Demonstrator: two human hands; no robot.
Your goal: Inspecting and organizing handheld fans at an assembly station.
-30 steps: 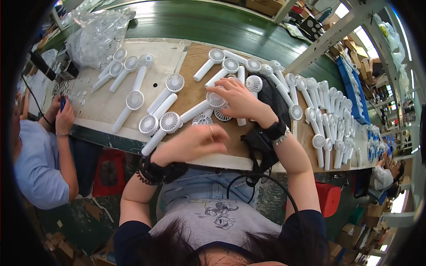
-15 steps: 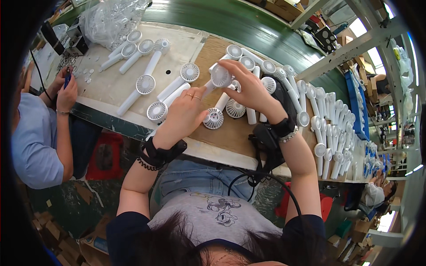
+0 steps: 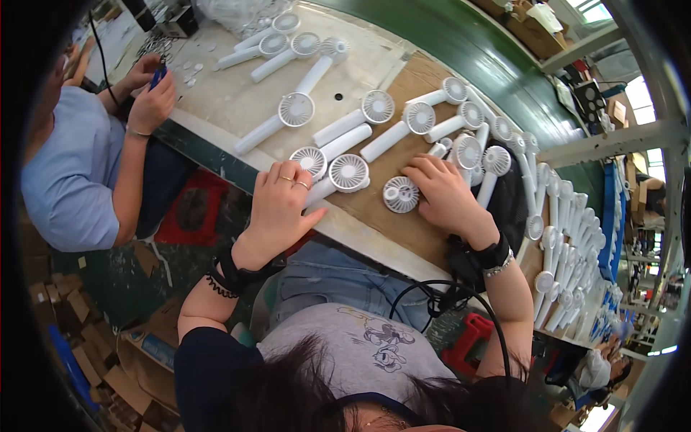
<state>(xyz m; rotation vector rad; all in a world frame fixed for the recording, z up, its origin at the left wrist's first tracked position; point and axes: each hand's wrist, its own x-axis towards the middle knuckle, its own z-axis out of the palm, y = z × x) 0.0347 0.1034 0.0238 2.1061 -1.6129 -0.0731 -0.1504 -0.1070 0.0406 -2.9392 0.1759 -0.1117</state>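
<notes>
My left hand (image 3: 277, 209) is closed around the handle of a white handheld fan near the table's front edge. That fan's round grille head (image 3: 348, 173) points right, beyond my fingers. My right hand (image 3: 448, 193) has its fingers curled over a second handheld fan (image 3: 401, 194), whose round head shows a small round hub and lies low on the brown board. The handle of this one is mostly hidden under my fingers. Just left of my left hand's fan, another fan head (image 3: 309, 163) rests with its handle angled up and right.
Several white fans lie across the table (image 3: 223, 101), with a dense group of fans (image 3: 568, 252) at the right. A black bag (image 3: 507, 183) sits beside my right hand. At the left, a person (image 3: 86, 165) holds a blue-handled tool (image 3: 158, 74). A green surface (image 3: 475, 50) runs behind.
The fan held up between both hands is now down by the table edge in my left hand. My right hand has lowered onto another fan. The whole view has shifted.
</notes>
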